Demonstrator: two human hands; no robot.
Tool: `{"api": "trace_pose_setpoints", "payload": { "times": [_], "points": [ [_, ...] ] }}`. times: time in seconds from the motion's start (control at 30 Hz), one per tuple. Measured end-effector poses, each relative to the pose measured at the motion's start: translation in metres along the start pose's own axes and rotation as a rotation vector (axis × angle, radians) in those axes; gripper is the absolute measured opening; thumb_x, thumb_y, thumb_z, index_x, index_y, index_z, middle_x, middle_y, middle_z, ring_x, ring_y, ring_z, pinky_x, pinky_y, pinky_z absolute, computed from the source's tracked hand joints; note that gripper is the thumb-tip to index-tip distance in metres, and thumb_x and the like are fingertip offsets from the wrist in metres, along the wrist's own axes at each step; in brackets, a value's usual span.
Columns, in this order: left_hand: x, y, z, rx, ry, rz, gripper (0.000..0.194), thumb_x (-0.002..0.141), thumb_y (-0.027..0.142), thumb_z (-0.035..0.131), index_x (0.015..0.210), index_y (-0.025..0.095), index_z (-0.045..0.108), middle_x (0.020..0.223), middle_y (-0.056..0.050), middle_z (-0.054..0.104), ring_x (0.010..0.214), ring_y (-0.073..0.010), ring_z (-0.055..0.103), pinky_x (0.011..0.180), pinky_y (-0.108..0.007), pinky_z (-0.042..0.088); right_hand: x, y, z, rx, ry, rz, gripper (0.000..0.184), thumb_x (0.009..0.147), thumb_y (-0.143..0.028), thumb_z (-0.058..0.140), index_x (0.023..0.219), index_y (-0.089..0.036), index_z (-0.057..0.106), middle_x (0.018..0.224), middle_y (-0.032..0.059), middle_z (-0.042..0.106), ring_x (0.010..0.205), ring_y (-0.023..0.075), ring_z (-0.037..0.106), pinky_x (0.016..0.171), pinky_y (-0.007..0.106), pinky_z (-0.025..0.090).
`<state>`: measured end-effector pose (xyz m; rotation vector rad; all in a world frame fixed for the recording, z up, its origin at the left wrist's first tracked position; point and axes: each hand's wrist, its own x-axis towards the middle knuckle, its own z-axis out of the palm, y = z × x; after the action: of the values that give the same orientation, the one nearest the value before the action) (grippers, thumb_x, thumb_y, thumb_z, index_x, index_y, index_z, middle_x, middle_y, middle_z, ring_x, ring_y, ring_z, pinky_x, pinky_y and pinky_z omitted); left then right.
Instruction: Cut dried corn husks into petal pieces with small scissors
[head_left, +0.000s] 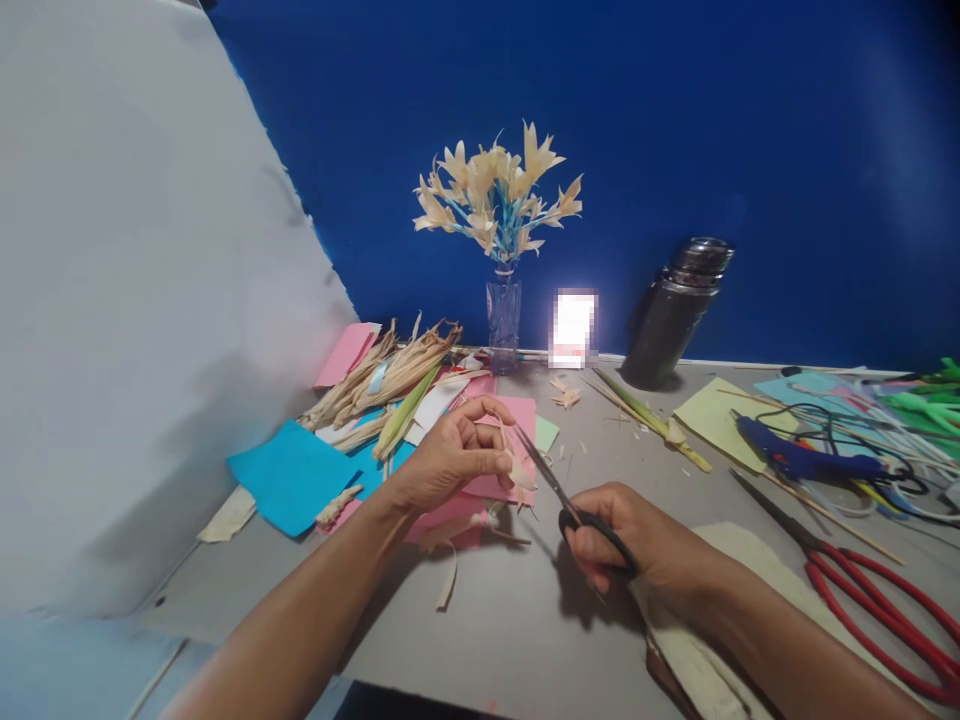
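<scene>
Near the middle of the desk, my left hand [461,455] pinches a small pale strip of corn husk [523,474] between thumb and fingers. My right hand [630,545] grips a pair of small scissors [553,487] by the black handle. Their blades point up and left, with the tips close to my left fingers and the husk; I cannot tell whether they touch it. Beneath my hands lie pink paper sheets [517,415] and a loose husk scrap [448,585].
Dried corn husks [405,365] and blue paper [289,475] lie left. Behind stand a glass vase [504,325] of husk flowers [495,195] and a dark flask [671,320]. To the right are a blue glue gun [814,455], yellow paper [724,415] and red-handled scissors [877,590].
</scene>
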<state>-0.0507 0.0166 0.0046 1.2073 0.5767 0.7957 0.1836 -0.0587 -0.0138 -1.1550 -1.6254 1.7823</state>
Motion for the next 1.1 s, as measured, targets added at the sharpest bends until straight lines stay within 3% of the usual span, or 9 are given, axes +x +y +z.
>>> {"api": "trace_pose_setpoints", "payload": {
  "times": [0.1, 0.27, 0.5, 0.63, 0.77, 0.83, 0.9, 0.97, 1.1],
  "points": [
    [0.000, -0.003, 0.007, 0.026, 0.064, -0.015, 0.035, 0.070, 0.016, 0.081, 0.099, 0.016, 0.061, 0.066, 0.002, 0.066, 0.060, -0.0141, 0.068, 0.064, -0.026, 0.055, 0.003, 0.002, 0.005, 0.220, 0.135, -0.025, 0.040, 0.074, -0.051, 0.074, 0.068, -0.015, 0.058, 0.059, 0.0001, 0.058, 0.050, 0.0098, 0.045, 0.048, 0.023, 0.030],
    [0.002, -0.016, 0.021, 0.012, 0.143, -0.069, 0.026, 0.069, 0.023, 0.083, 0.081, 0.014, 0.062, 0.069, -0.001, 0.069, 0.062, -0.0163, 0.069, 0.064, -0.029, 0.056, 0.011, 0.006, 0.011, 0.403, 0.376, -0.175, 0.039, 0.068, -0.033, 0.083, 0.097, -0.019, 0.061, 0.086, 0.0009, 0.064, 0.069, 0.0140, 0.056, 0.061, 0.025, 0.040],
    [0.007, -0.036, 0.032, -0.006, 0.105, -0.101, 0.025, 0.071, 0.024, 0.081, 0.073, 0.015, 0.059, 0.065, -0.005, 0.072, 0.061, -0.0154, 0.069, 0.057, -0.022, 0.051, 0.010, -0.001, 0.014, 0.393, 0.490, -0.184, 0.030, 0.070, -0.029, 0.080, 0.087, -0.018, 0.058, 0.074, -0.0004, 0.063, 0.070, 0.0158, 0.058, 0.063, 0.027, 0.041],
    [0.003, -0.028, 0.023, -0.063, 0.027, -0.197, 0.026, 0.071, 0.030, 0.080, 0.070, 0.016, 0.058, 0.062, -0.004, 0.071, 0.056, -0.0138, 0.066, 0.055, -0.022, 0.049, -0.001, -0.009, 0.010, 0.407, 0.406, -0.133, 0.030, 0.068, -0.027, 0.078, 0.086, -0.019, 0.057, 0.069, -0.0007, 0.063, 0.061, 0.0144, 0.056, 0.056, 0.025, 0.039],
    [-0.003, -0.010, 0.016, 0.322, -0.400, -0.502, 0.022, 0.073, 0.034, 0.077, 0.078, 0.014, 0.071, 0.066, -0.006, 0.071, 0.052, -0.0132, 0.061, 0.046, -0.020, 0.043, -0.009, -0.011, -0.003, 0.257, 0.283, -0.134, 0.020, 0.068, -0.020, 0.071, 0.084, -0.018, 0.060, 0.068, 0.0002, 0.064, 0.062, 0.0136, 0.057, 0.057, 0.024, 0.042],
    [-0.004, -0.006, 0.020, 0.472, -0.222, -0.375, 0.020, 0.078, 0.035, 0.072, 0.080, 0.015, 0.073, 0.066, -0.003, 0.068, 0.050, -0.0099, 0.055, 0.043, -0.018, 0.037, -0.010, -0.011, -0.009, 0.178, 0.218, -0.110, 0.017, 0.068, -0.019, 0.069, 0.083, -0.018, 0.061, 0.067, -0.0005, 0.063, 0.060, 0.0132, 0.056, 0.056, 0.024, 0.043],
    [-0.003, -0.008, 0.028, 0.473, -0.025, -0.218, 0.023, 0.080, 0.037, 0.069, 0.073, 0.015, 0.071, 0.063, -0.001, 0.064, 0.050, -0.0085, 0.052, 0.045, -0.018, 0.036, -0.009, -0.010, -0.011, 0.129, 0.185, -0.088, 0.015, 0.067, -0.019, 0.068, 0.080, -0.019, 0.060, 0.064, -0.0024, 0.060, 0.057, 0.0121, 0.054, 0.053, 0.024, 0.042],
    [-0.002, -0.013, 0.034, 0.375, -0.006, -0.148, 0.024, 0.078, 0.037, 0.072, 0.070, 0.014, 0.070, 0.063, -0.001, 0.061, 0.054, -0.0092, 0.053, 0.050, -0.019, 0.039, -0.007, -0.010, -0.011, 0.106, 0.192, -0.076, 0.015, 0.065, -0.017, 0.068, 0.078, -0.019, 0.060, 0.063, -0.0039, 0.057, 0.055, 0.0106, 0.052, 0.051, 0.022, 0.041],
    [-0.002, -0.024, 0.038, 0.169, -0.059, -0.180, 0.023, 0.067, 0.029, 0.083, 0.075, 0.014, 0.068, 0.070, -0.002, 0.063, 0.061, -0.0105, 0.057, 0.059, -0.022, 0.044, -0.005, -0.009, -0.007, 0.089, 0.210, -0.077, 0.018, 0.063, -0.016, 0.068, 0.079, -0.018, 0.060, 0.066, -0.0048, 0.055, 0.056, 0.0091, 0.049, 0.051, 0.021, 0.039]
  ]
}}
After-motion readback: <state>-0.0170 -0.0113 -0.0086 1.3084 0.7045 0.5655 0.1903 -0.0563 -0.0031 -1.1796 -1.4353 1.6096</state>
